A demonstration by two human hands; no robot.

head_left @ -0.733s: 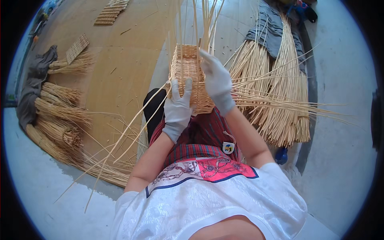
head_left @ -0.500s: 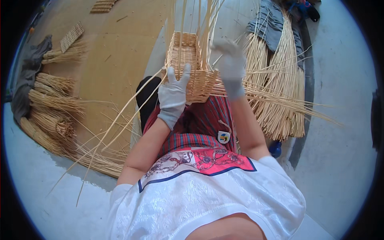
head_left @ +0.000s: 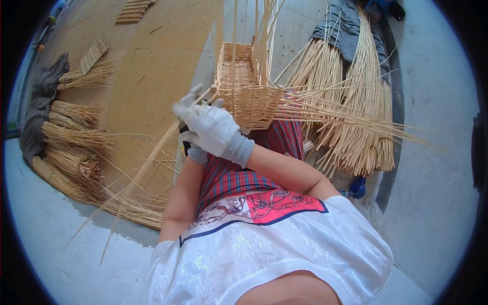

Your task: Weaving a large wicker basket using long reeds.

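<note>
A half-woven wicker basket (head_left: 249, 107) rests over my lap, with tall upright stakes rising from its far part. My right hand (head_left: 211, 127), in a white knit glove, crosses over to the basket's near left corner. Its blurred fingers close on long pale wicker strands (head_left: 161, 147) that trail down to the left. My left hand (head_left: 197, 152), gloved too, lies mostly under the right one; its grip is hidden. A loose fan of wicker rods (head_left: 351, 119) sticks out from the basket's right side.
Large bundles of wicker rods (head_left: 363, 91) lie at the right, partly under grey cloth (head_left: 339, 25). More bundles (head_left: 71, 132) line the left side of the tan board (head_left: 147, 81). Woven flat pieces (head_left: 94, 54) and a blue object (head_left: 358, 187) lie on the floor.
My right hand has swung from the basket's right side across to its left corner, over my left hand. The strands at the left have shifted and now blur with motion.
</note>
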